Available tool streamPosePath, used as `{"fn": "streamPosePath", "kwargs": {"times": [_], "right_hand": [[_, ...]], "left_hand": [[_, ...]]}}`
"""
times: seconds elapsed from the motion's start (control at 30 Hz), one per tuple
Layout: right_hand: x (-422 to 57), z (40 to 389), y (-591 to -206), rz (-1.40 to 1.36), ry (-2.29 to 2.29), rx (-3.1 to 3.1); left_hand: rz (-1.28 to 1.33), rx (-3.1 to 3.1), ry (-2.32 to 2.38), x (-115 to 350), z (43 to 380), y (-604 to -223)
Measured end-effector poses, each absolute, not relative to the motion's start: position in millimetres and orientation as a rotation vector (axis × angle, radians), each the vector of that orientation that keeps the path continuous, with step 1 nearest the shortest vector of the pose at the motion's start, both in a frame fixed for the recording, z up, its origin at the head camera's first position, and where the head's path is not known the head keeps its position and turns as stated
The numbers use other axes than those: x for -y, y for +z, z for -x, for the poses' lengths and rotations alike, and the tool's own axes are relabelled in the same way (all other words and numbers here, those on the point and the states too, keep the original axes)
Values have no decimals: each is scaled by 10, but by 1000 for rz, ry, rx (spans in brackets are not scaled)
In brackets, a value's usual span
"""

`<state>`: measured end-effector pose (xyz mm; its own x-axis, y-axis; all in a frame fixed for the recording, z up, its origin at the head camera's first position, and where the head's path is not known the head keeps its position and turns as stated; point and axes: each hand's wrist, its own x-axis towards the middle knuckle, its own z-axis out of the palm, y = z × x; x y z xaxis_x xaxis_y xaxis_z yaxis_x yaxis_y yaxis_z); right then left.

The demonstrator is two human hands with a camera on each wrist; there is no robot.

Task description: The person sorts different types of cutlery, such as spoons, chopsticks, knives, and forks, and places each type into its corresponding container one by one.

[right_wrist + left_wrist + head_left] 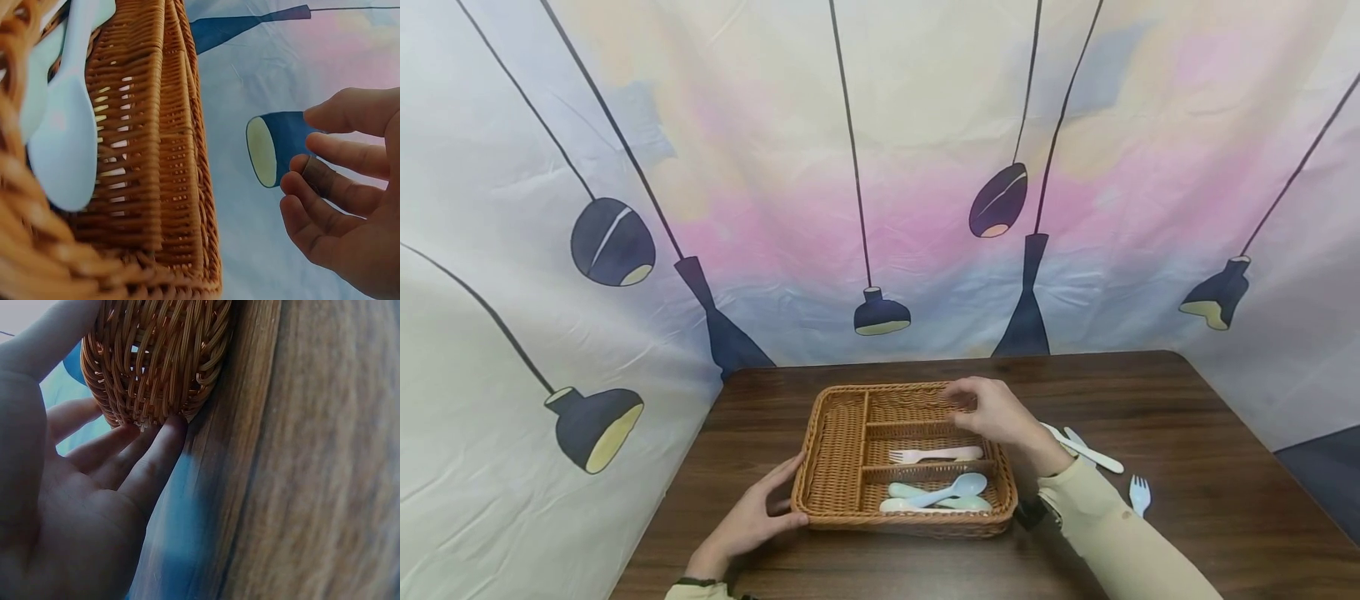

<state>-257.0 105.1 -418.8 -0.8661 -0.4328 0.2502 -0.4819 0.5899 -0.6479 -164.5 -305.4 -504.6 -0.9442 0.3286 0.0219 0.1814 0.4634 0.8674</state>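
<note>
A woven wicker cutlery basket [827, 518] sits on the table, divided into a long left compartment and three stacked right ones. My left hand [751, 518] touches its left end, thumb by the front corner and fingers fairly straight along the wall. In the left wrist view, fingertips meet the wicker weave [150, 356]. Above the back right compartment hovers my right hand [996, 412], fingers loosely bent around nothing. A pale pink fork [936, 455] lies in the middle compartment. In the front one are a light blue spoon [967, 485], a mint spoon [973, 503] and a whitish utensil [897, 505], partly hidden.
Right of the basket, a cream-coloured utensil [1101, 458] overlaps another pale one [1073, 437], both partly behind my right wrist. A light blue fork [1139, 495] lies nearer the right side. Behind the brown wooden table [1180, 400] hangs a lamp-patterned cloth [790, 208].
</note>
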Motion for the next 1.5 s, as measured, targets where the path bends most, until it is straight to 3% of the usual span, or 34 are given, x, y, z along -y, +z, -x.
{"fn": "streamPosePath", "kwargs": {"times": [1.5], "right_hand": [[-2111, 2388, -4205, -435, 1043, 2782]], "left_hand": [[-525, -2523, 1519, 3079, 1674, -5069]]}}
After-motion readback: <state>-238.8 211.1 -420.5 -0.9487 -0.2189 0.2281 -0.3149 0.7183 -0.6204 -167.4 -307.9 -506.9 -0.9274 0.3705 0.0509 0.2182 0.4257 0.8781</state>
